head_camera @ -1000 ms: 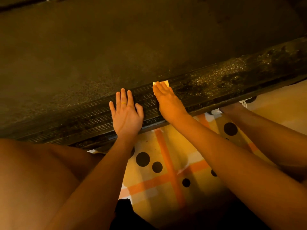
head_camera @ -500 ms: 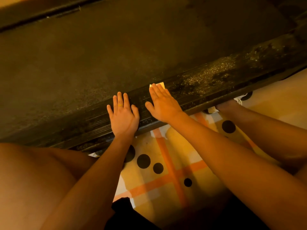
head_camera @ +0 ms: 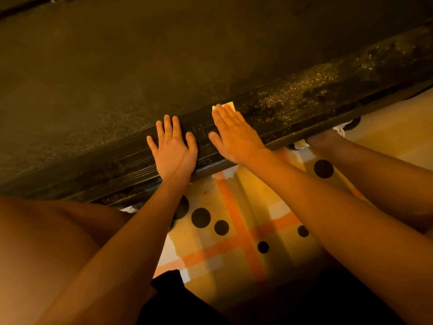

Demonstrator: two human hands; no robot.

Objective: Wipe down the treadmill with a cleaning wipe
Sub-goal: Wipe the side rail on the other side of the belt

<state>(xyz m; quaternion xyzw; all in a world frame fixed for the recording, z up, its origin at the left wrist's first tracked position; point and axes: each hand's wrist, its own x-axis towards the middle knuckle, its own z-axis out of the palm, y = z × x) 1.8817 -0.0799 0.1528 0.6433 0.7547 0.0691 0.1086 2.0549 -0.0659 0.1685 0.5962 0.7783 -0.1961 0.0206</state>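
The treadmill's dark ribbed side rail (head_camera: 304,99) runs diagonally across the view, with the wide belt (head_camera: 164,55) behind it. My right hand (head_camera: 234,134) lies flat on the rail, its straight fingers pressing a small pale cleaning wipe (head_camera: 228,106); only the wipe's far edge shows past my fingertips. My left hand (head_camera: 172,148) rests flat on the rail just to the left, fingers straight and a ring on one finger, holding nothing. To the right of the wipe the rail is speckled with dust or droplets.
Below the rail lies a yellow mat (head_camera: 236,231) with orange stripes and black dots. My bare knee (head_camera: 42,254) fills the lower left and my other leg (head_camera: 375,165) reaches toward the rail at right. Dark fabric (head_camera: 187,306) sits at the bottom centre.
My right hand has slid the wipe a little leftward along the rail, toward my left hand. My left hand stays flat in the same place on the rail.
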